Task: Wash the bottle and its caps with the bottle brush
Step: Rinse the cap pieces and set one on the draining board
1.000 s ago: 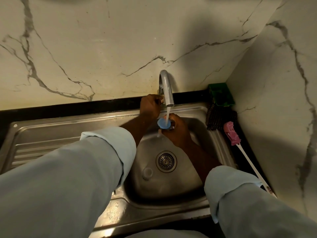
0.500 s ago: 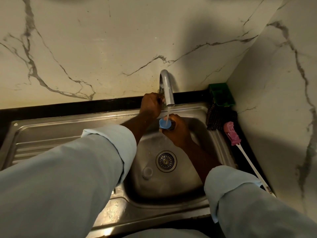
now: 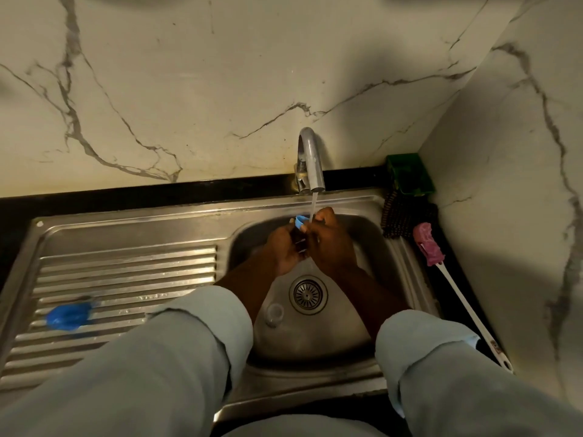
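Your left hand [image 3: 282,249] and right hand [image 3: 331,247], fingers curled, both pinch the small blue cap [image 3: 300,221] under the tap [image 3: 312,159] stream, over the sink [image 3: 373,244]. Likely light, rigid, wet-slick: hold its rim firmly.

the left sleeve [image 3: 126,367] at lower left and the right sleeve [image 3: 479,383] at lower right are 2 loose lengths of pale grey-blue cloth. each ends in a turned-back cuff [image 3: 227,307] at mid-forearm. beyond these the forearms [image 3: 249,279], left hand [image 3: 282,252] and right hand [image 3: 332,249] are bare.
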